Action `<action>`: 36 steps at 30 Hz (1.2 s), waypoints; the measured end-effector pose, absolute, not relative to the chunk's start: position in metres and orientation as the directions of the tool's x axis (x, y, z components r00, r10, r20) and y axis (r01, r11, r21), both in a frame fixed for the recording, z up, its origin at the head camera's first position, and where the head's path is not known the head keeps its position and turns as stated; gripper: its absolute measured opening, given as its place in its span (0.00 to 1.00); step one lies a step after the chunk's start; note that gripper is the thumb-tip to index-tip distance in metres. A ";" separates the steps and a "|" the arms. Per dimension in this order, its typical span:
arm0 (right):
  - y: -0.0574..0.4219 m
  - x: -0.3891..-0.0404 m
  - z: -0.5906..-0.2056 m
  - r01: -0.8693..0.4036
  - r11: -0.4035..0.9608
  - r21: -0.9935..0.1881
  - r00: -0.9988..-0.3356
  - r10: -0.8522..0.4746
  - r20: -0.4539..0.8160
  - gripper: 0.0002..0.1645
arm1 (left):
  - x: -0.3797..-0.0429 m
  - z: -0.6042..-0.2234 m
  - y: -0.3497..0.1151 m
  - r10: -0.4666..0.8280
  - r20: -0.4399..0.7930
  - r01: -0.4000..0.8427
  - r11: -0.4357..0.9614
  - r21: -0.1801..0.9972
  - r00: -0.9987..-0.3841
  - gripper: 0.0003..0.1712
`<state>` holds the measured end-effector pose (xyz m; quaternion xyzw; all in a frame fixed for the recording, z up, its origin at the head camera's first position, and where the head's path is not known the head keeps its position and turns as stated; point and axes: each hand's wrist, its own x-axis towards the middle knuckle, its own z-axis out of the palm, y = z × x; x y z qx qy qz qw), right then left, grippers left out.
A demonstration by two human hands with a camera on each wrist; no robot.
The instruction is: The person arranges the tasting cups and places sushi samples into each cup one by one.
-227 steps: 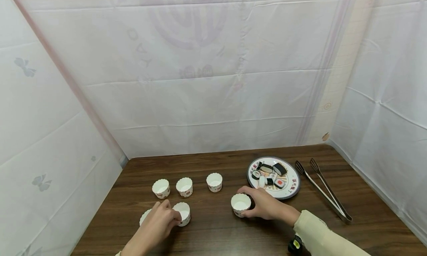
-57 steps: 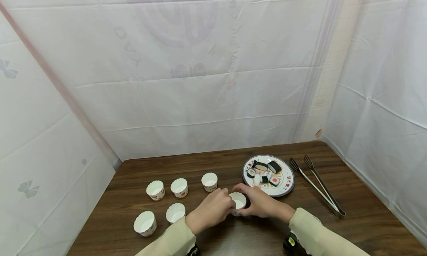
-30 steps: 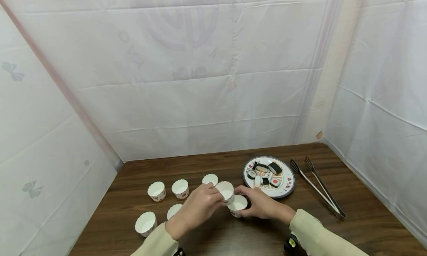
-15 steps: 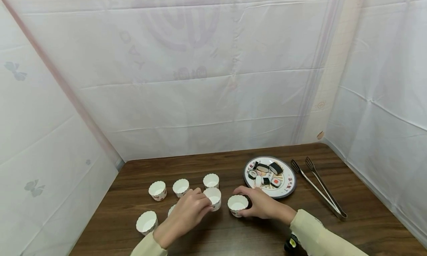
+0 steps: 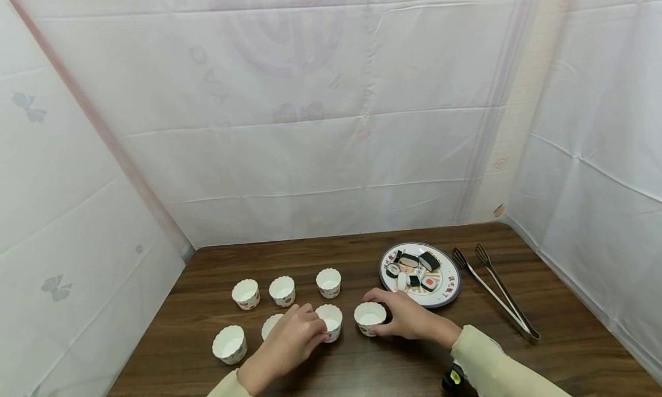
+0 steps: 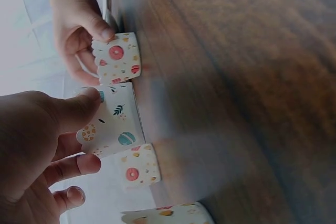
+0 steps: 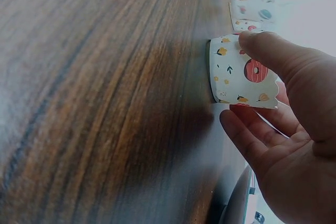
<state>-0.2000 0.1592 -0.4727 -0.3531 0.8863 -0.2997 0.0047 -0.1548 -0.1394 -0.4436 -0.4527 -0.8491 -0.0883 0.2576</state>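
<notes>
In the head view my left hand [image 5: 291, 335] pinches the rim of a white paper baking cup [image 5: 330, 321], upright at or close to table height. The left wrist view shows blue and green prints on this baking cup [image 6: 118, 121], with the thumb on its outside. Just to the right, my right hand [image 5: 405, 316] holds another paper baking cup [image 5: 370, 318] between thumb and fingers. A red doughnut print marks that cup [image 7: 244, 72] in the right wrist view. A front-row baking cup [image 5: 270, 324] is partly hidden behind my left hand.
Three baking cups [image 5: 282, 291] form a back row, and one more cup [image 5: 230, 345] stands front left. A round plate [image 5: 450, 290] with several sushi pieces [image 5: 429, 261] lies beyond my right hand. Metal tongs [image 5: 509, 305] lie to its right. Cloth walls [image 5: 331, 155] border the wooden table [image 5: 414, 362].
Earlier my left hand was at a front-left cup. Then it reached into the right hand's cup, drew out a nested cup, and carried it left and down. The right hand stayed in place.
</notes>
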 end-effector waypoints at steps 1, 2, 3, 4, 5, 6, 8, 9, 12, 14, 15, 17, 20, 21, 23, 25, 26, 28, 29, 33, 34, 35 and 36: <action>0.159 -0.200 -0.472 -0.623 0.572 -0.534 -0.751 -0.628 0.203 0.33 | -0.154 -0.444 -0.140 0.726 0.510 0.813 0.576 -0.084 -0.462 0.12; 0.159 -0.199 -0.472 -0.623 0.572 -0.534 -0.751 -0.628 0.204 0.32 | -0.154 -0.445 -0.140 0.727 0.505 0.812 0.577 -0.083 -0.465 0.12; 0.159 -0.199 -0.472 -0.623 0.571 -0.534 -0.751 -0.628 0.205 0.32 | -0.153 -0.447 -0.140 0.729 0.500 0.812 0.578 -0.082 -0.468 0.12; 0.158 -0.199 -0.472 -0.624 0.570 -0.534 -0.750 -0.628 0.206 0.32 | -0.153 -0.448 -0.141 0.730 0.496 0.813 0.577 -0.079 -0.470 0.12; 0.158 -0.199 -0.472 -0.626 0.569 -0.533 -0.749 -0.629 0.208 0.32 | -0.153 -0.449 -0.141 0.732 0.492 0.813 0.577 -0.077 -0.472 0.13; 0.159 -0.199 -0.471 -0.627 0.567 -0.533 -0.748 -0.630 0.210 0.32 | -0.153 -0.450 -0.141 0.733 0.493 0.815 0.574 -0.080 -0.468 0.13; 0.159 -0.199 -0.472 -0.628 0.566 -0.534 -0.747 -0.631 0.210 0.32 | -0.152 -0.452 -0.142 0.735 0.489 0.816 0.573 -0.078 -0.470 0.13; 0.159 -0.199 -0.472 -0.629 0.566 -0.533 -0.747 -0.631 0.211 0.32 | -0.152 -0.452 -0.142 0.735 0.486 0.815 0.574 -0.074 -0.473 0.13; 0.159 -0.199 -0.471 -0.629 0.565 -0.535 -0.746 -0.631 0.211 0.32 | -0.151 -0.452 -0.143 0.734 0.476 0.814 0.577 -0.061 -0.485 0.13; 0.159 -0.199 -0.471 -0.629 0.564 -0.535 -0.746 -0.632 0.211 0.31 | -0.150 -0.452 -0.144 0.734 0.472 0.814 0.578 -0.055 -0.489 0.13; 0.159 -0.199 -0.471 -0.629 0.563 -0.536 -0.745 -0.632 0.212 0.31 | -0.150 -0.452 -0.144 0.734 0.471 0.814 0.578 -0.055 -0.490 0.13; 0.159 -0.198 -0.471 -0.630 0.561 -0.537 -0.745 -0.632 0.214 0.31 | -0.149 -0.453 -0.144 0.735 0.472 0.814 0.577 -0.059 -0.487 0.14; 0.159 -0.198 -0.471 -0.632 0.560 -0.536 -0.744 -0.632 0.217 0.30 | -0.149 -0.455 -0.144 0.736 0.478 0.814 0.576 -0.070 -0.480 0.14; 0.159 -0.198 -0.471 -0.631 0.560 -0.536 -0.744 -0.631 0.217 0.30 | -0.150 -0.456 -0.144 0.736 0.479 0.814 0.576 -0.073 -0.478 0.14; 0.159 -0.198 -0.471 -0.630 0.560 -0.537 -0.745 -0.631 0.215 0.30 | -0.150 -0.457 -0.144 0.737 0.483 0.816 0.574 -0.075 -0.474 0.15; 0.159 -0.198 -0.471 -0.629 0.562 -0.537 -0.746 -0.632 0.212 0.31 | -0.150 -0.457 -0.144 0.737 0.486 0.818 0.570 -0.072 -0.470 0.15; 0.159 -0.198 -0.471 -0.629 0.564 -0.534 -0.746 -0.632 0.210 0.31 | -0.150 -0.457 -0.144 0.737 0.487 0.820 0.568 -0.072 -0.468 0.15; 0.158 -0.198 -0.470 -0.629 0.568 -0.531 -0.746 -0.633 0.207 0.32 | -0.149 -0.457 -0.144 0.739 0.487 0.821 0.566 -0.073 -0.466 0.15; 0.158 -0.198 -0.470 -0.631 0.567 -0.530 -0.744 -0.635 0.208 0.32 | -0.149 -0.457 -0.145 0.739 0.487 0.821 0.566 -0.073 -0.466 0.14; 0.156 -0.199 -0.468 -0.636 0.562 -0.529 -0.739 -0.640 0.210 0.32 | -0.148 -0.456 -0.145 0.740 0.471 0.818 0.571 -0.065 -0.479 0.14; 0.156 -0.199 -0.468 -0.635 0.563 -0.530 -0.740 -0.639 0.208 0.32 | -0.148 -0.455 -0.145 0.741 0.466 0.818 0.572 -0.062 -0.483 0.14; 0.155 -0.199 -0.468 -0.633 0.565 -0.529 -0.742 -0.639 0.205 0.33 | -0.148 -0.455 -0.145 0.742 0.461 0.818 0.573 -0.058 -0.487 0.14; 0.154 -0.200 -0.468 -0.630 0.570 -0.527 -0.744 -0.637 0.201 0.33 | -0.148 -0.455 -0.145 0.743 0.457 0.818 0.573 -0.056 -0.489 0.14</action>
